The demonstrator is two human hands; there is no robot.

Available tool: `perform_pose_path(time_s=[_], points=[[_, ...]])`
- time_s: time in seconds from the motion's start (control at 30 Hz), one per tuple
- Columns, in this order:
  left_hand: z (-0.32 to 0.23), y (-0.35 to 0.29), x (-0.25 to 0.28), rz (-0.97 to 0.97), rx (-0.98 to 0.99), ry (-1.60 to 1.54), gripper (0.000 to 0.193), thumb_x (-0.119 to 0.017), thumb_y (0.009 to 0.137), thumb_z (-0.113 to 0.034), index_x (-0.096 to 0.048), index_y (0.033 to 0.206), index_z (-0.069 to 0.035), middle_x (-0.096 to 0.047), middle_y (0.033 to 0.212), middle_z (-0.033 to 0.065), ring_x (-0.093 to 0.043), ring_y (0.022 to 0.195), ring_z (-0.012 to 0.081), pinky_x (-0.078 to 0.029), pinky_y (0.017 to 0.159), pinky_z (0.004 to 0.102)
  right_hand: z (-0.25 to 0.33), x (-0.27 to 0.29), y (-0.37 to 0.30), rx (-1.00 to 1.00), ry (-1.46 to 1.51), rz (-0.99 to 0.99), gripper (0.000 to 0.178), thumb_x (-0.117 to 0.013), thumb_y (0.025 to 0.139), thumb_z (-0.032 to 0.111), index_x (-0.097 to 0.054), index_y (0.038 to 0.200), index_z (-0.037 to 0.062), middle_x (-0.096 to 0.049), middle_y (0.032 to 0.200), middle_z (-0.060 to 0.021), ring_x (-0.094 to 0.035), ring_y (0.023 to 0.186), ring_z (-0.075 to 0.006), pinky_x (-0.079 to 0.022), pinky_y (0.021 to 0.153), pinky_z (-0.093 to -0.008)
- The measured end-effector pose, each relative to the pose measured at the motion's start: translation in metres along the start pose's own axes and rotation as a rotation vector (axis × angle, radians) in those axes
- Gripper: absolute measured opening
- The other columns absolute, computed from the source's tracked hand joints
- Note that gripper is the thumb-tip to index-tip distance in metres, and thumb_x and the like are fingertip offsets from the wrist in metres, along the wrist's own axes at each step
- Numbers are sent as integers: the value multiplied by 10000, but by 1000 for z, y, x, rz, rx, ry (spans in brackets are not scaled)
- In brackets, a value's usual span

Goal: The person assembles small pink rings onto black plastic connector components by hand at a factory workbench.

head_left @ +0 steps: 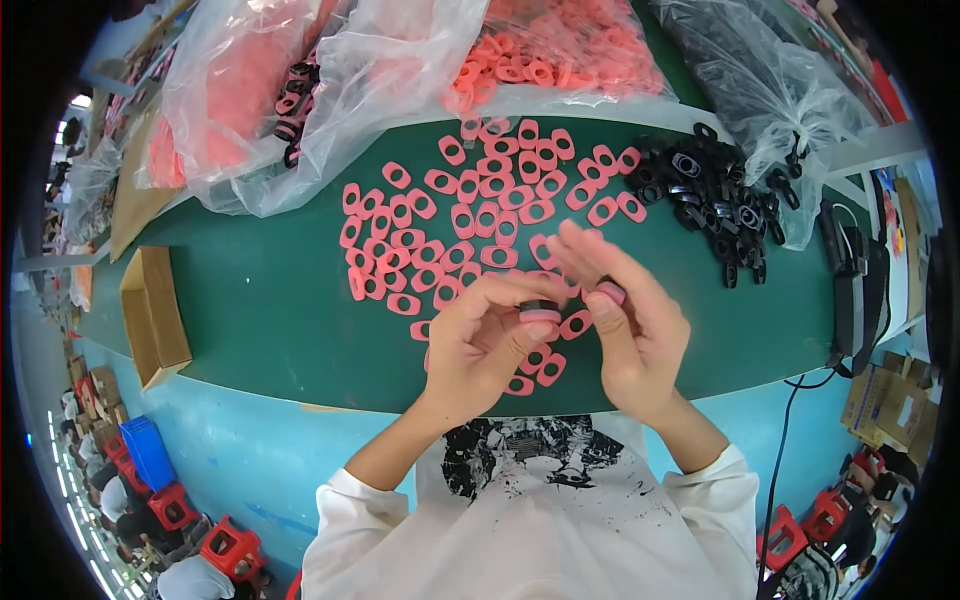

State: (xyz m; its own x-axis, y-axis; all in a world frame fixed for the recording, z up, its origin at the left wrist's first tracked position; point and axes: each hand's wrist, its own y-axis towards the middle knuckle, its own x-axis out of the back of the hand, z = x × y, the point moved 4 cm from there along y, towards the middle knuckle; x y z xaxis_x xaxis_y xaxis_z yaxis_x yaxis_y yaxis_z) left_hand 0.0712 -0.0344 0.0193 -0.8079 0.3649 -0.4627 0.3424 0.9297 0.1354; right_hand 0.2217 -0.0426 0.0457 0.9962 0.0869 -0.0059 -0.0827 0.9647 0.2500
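My left hand [487, 335] pinches a small pink-and-black plastic piece [540, 312] between thumb and fingers, its black part above the pink. In my right hand [635, 330] another pink-and-black piece [611, 290] sits between the thumb and the fingers, partly hidden by them. The two hands face each other over the near middle of the green table. Many flat pink plastic rings [485, 220], oval with a round hole, lie spread beyond and beneath my hands. A heap of black plastic parts [715, 195] lies to the right of them.
Clear plastic bags with pink pieces [560, 60] stand along the far side. Another clear bag [790, 90] lies behind the black heap. An open cardboard box [155, 318] is at the left edge of the green table [270, 300]. A black device [848, 285] stands at the right edge.
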Motion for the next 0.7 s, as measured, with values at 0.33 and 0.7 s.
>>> perform_pose_path(time_s=[0.33, 0.7], points=[[-4, 2, 8, -111, 166, -26, 284, -616, 879, 78, -525, 1137, 3, -635, 1077, 123, -640, 964, 164, -556, 776, 277, -12, -28, -4, 252, -338, 160, 702, -426, 1015, 454, -339, 1469, -74, -305, 1541, -255, -334, 1405, -443, -233, 1157, -491], [-157, 114, 194, -284, -274, 1325, 371, -564, 989, -196, -568, 1300, 8, -641, 1078, 87, -636, 949, 147, -494, 856, 278, 5, 112, -51, 28, -1043, -588, 83, -707, 826, -9, -650, 880, 18, -633, 905, -89, -595, 723, -149, -476, 613, -251]])
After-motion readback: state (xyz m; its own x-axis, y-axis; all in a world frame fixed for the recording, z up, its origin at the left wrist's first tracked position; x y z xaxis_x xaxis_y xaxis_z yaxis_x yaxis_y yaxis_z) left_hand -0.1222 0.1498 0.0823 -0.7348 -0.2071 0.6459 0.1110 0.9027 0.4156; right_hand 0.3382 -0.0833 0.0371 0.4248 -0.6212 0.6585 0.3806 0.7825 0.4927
